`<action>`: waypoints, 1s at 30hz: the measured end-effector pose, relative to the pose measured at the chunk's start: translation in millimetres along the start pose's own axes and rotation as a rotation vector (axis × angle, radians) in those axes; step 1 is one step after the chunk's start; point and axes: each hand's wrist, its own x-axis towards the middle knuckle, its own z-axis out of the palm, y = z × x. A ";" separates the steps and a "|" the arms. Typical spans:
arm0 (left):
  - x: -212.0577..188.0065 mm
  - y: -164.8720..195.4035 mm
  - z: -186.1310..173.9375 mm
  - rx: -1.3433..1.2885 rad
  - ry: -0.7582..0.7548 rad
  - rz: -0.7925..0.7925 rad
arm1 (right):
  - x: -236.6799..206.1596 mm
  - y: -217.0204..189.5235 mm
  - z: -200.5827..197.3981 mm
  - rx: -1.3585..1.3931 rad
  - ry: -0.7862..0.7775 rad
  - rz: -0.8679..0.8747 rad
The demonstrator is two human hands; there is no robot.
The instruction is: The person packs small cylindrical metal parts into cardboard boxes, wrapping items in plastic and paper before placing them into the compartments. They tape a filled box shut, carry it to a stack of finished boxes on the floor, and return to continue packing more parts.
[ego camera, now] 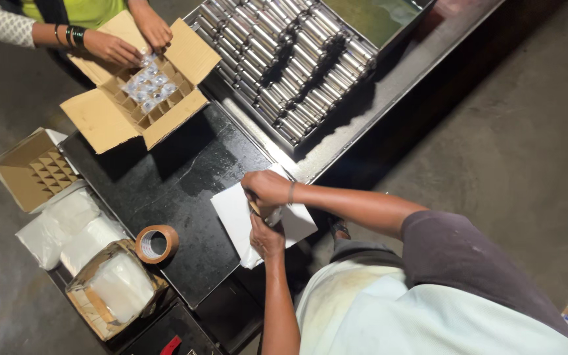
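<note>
Both hands work at a white plastic pouch (231,213) on the black metal table (165,184). The right hand (265,187) is closed over a small tan item (255,208), and the left hand (266,238) pinches the pouch's near edge. The pouch overhangs the table's edge, so a loose grip might let it slide off. Left of the pouch lies a brown tape roll (156,243). Farther left sit a divided cardboard box (34,171) and white bags (67,227). Beyond, another person's hands (129,39) fill an open carton (139,85) beside rows of shiny metal cylinders (290,52).
</note>
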 end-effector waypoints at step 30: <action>-0.5 -12.9 5.0 -0.286 0.147 -0.461 | 110.3 10.3 55.8 -0.139 -0.638 0.294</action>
